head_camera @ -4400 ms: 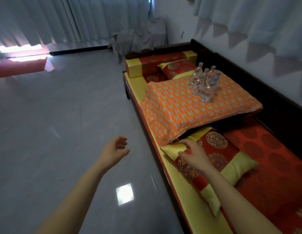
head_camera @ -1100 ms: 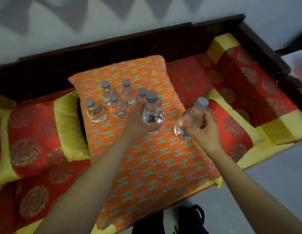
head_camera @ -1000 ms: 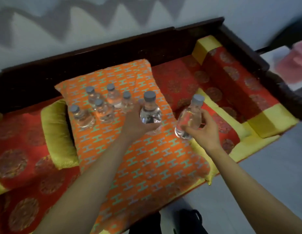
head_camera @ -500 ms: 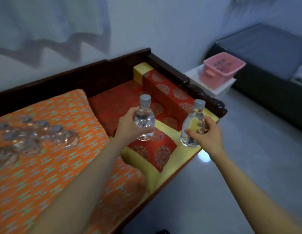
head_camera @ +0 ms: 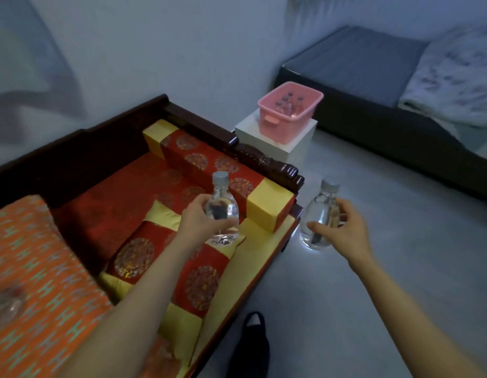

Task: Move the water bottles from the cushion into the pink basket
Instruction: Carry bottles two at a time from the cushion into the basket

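My left hand [head_camera: 197,221] grips a clear water bottle [head_camera: 222,211] with a grey cap, upright, over the red and yellow bench cushions. My right hand [head_camera: 339,230] grips a second clear bottle [head_camera: 320,214], upright, over the floor just past the bench end. The pink basket [head_camera: 287,124] stands on a white box [head_camera: 277,144] beyond the bench armrest, with a few bottles [head_camera: 287,106] standing inside. The orange patterned cushion [head_camera: 40,282] lies at the lower left; a blurred bottle [head_camera: 5,302] shows at its left edge.
A dark wooden bench frame with a carved armrest [head_camera: 261,159] lies between my hands and the basket. A low dark bed [head_camera: 387,85] with a grey mattress and a pale blanket runs along the right. Grey floor [head_camera: 373,282] spreads in front; my black shoe [head_camera: 252,347] is below.
The view has swung right and nearer the bench end. Both hands have carried their bottles away from the orange cushion toward the basket, which now shows bottles inside.
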Tool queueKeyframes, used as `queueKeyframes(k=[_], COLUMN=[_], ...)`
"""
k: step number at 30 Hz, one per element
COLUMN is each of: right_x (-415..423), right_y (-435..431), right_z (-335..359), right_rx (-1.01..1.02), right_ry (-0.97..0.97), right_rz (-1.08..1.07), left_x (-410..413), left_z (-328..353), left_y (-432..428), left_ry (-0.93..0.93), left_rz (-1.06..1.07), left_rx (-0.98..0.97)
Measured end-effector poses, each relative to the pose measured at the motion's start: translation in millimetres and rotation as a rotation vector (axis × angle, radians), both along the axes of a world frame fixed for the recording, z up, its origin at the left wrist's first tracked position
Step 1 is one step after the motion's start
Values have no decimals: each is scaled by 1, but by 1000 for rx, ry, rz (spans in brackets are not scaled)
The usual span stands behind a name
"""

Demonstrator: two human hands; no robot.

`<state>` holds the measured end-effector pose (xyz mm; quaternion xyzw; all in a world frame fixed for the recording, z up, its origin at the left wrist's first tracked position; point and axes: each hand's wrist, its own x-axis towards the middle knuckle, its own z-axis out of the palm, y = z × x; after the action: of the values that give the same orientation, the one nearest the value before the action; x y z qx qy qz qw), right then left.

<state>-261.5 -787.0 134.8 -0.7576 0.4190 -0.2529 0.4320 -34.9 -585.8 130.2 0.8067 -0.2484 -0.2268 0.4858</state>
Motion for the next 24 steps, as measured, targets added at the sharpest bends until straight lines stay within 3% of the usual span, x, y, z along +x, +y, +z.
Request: queueKeyframes(k=[17,24], right_x=[34,50], right_y=[-270,-389], right_z=[11,12], right_rx=[-18,-46], right_ry=[11,31], right_rz=[-172,-96], left_x=[61,73], left_z=[-9,-11], left_y=[-295,-407], left_ry=[54,73], left_rz=[-125,-35], left_rx=[-47,-82])
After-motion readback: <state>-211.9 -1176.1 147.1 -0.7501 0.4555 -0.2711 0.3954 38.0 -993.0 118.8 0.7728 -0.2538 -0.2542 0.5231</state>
